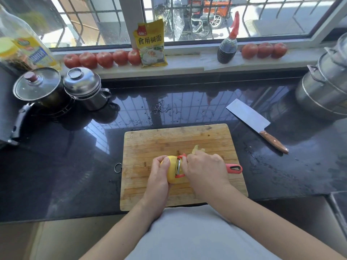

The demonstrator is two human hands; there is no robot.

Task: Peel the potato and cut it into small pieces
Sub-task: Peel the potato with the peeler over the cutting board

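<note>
Both hands over board (148, 147) near its front edge: left hand (159, 177) gripping potato (171, 172), right hand (204, 171) gripping peeler (233, 168) against it.

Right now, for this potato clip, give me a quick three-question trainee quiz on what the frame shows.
1. True or false: the cleaver lies on the cutting board.
2. Which hand holds the red peeler?
A. left hand
B. right hand
C. neither
3. Fill in: the left hand grips the ____.

Key
1. False. It lies on the dark counter, to the right of the board and apart from it.
2. B. The right hand grips the peeler, whose blade lies against the potato.
3. potato, held over the board.
</note>
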